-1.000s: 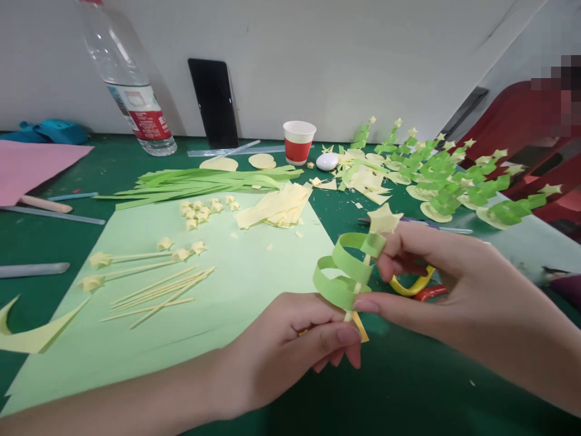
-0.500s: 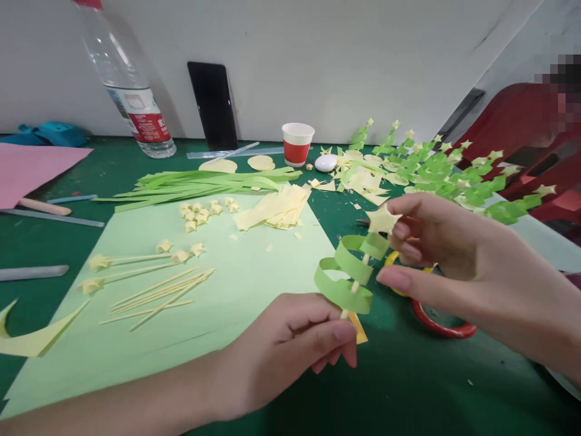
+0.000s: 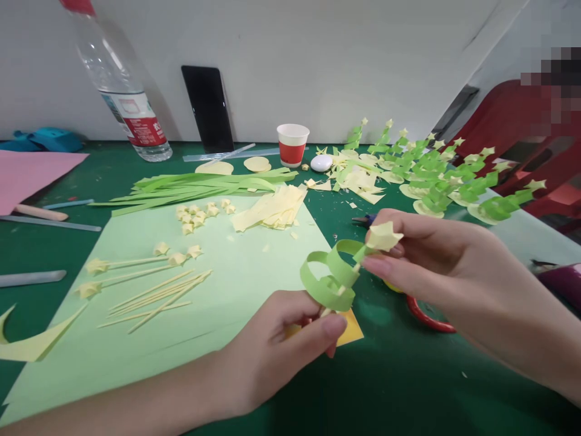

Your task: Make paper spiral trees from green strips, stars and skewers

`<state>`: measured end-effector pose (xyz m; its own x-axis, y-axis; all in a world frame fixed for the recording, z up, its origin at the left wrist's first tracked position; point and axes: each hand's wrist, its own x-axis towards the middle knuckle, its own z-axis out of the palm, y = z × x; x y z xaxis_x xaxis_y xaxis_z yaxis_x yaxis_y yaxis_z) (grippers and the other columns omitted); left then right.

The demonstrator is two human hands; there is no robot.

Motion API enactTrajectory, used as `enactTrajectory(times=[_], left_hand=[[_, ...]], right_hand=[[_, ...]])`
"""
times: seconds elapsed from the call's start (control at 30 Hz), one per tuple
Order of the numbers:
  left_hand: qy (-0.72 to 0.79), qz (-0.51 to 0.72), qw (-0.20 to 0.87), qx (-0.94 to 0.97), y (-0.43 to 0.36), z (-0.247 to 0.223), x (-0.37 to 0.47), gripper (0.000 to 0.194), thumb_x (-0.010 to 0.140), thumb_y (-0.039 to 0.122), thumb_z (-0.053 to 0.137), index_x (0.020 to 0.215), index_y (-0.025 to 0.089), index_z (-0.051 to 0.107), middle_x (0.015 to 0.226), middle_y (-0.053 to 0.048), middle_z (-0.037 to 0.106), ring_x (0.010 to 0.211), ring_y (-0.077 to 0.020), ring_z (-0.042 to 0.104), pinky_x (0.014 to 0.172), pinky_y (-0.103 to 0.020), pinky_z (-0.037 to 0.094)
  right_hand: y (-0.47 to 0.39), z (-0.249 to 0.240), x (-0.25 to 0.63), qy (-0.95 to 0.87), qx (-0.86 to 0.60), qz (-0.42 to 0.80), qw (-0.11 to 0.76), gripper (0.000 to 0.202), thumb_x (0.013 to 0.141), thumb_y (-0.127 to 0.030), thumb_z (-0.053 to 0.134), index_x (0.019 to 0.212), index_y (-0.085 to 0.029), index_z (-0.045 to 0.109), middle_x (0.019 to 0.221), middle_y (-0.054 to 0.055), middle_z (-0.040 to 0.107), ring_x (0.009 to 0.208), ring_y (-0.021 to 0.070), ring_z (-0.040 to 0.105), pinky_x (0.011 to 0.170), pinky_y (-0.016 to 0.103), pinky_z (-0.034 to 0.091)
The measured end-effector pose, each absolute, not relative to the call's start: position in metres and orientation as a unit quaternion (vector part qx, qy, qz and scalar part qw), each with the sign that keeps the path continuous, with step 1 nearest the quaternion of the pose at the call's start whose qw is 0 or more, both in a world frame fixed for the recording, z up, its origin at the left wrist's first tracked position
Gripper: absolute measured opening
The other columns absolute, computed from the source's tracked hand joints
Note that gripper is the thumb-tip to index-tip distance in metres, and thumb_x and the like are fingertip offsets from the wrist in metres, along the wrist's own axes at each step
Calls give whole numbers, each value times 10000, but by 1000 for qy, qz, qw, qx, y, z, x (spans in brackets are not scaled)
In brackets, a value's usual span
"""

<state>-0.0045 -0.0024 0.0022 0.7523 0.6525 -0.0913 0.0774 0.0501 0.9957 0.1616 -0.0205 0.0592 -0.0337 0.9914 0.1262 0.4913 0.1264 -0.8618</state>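
Observation:
My left hand (image 3: 276, 348) is closed, pinching the lower end of a thin pale stick between thumb and forefinger. Around that stick winds a curled green paper strip (image 3: 329, 290) in open loops. A pale yellow paper star (image 3: 385, 236) tops the stick, tilted to the right, with the thumb and fingers of my right hand (image 3: 449, 278) closed on it and the strip's upper end. Scissors with a red handle (image 3: 429, 316) lie partly hidden under my right hand. Beneath my left hand an orange paper piece (image 3: 351, 330) shows.
Pale green sheets (image 3: 149, 345) carry several sticks (image 3: 154, 297), small stars (image 3: 195, 218) and yellow paper strips (image 3: 275, 209). Green strips (image 3: 190, 188) lie behind. Finished star stems (image 3: 472, 172) stand at right. A paper cup (image 3: 292, 148), phone (image 3: 207, 109) and bottle (image 3: 131, 115) line the wall.
My right hand has closed in on the star and strip top, lowering slightly. The stem leans further right, its green loops shifting left and bunching. My left hand has moved slightly left.

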Motion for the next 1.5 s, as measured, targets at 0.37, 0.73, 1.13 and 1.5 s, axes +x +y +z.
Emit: enactTrajectory(times=[0.37, 0.73, 1.13, 1.5], left_hand=[[287, 215, 637, 682, -4, 3, -3, 405, 879, 334, 316, 527, 167, 426, 525, 41, 401, 518, -91, 381, 516, -203, 286], [253, 261, 591, 720, -4, -2, -3, 373, 890, 247, 308, 540, 168, 409, 530, 62, 406, 526, -65, 406, 550, -145, 318], [252, 280, 577, 725, -7, -1, -3, 360, 876, 246, 323, 535, 165, 406, 524, 61, 379, 506, -64, 377, 513, -156, 299], [248, 292, 586, 714, -9, -3, -1, 337, 860, 206, 305, 531, 176, 372, 519, 55, 375, 497, -79, 357, 546, -172, 313]], right_hand=[[-24, 59, 155, -640, -580, 319, 389, 150, 654, -271, 580, 561, -210, 479, 470, -64, 330, 346, 48, 294, 261, 154, 243], [-18, 57, 159, -606, -600, 391, 347, 243, 666, -404, 637, 634, -189, 527, 575, -33, 386, 408, 53, 303, 276, 169, 218], [-19, 56, 156, -595, -583, 435, 342, 228, 672, -335, 581, 561, -186, 448, 583, -21, 390, 522, 95, 363, 433, 202, 316], [-20, 55, 157, -565, -590, 474, 328, 236, 683, -362, 601, 584, -182, 486, 596, -21, 406, 544, 92, 373, 460, 184, 331]])
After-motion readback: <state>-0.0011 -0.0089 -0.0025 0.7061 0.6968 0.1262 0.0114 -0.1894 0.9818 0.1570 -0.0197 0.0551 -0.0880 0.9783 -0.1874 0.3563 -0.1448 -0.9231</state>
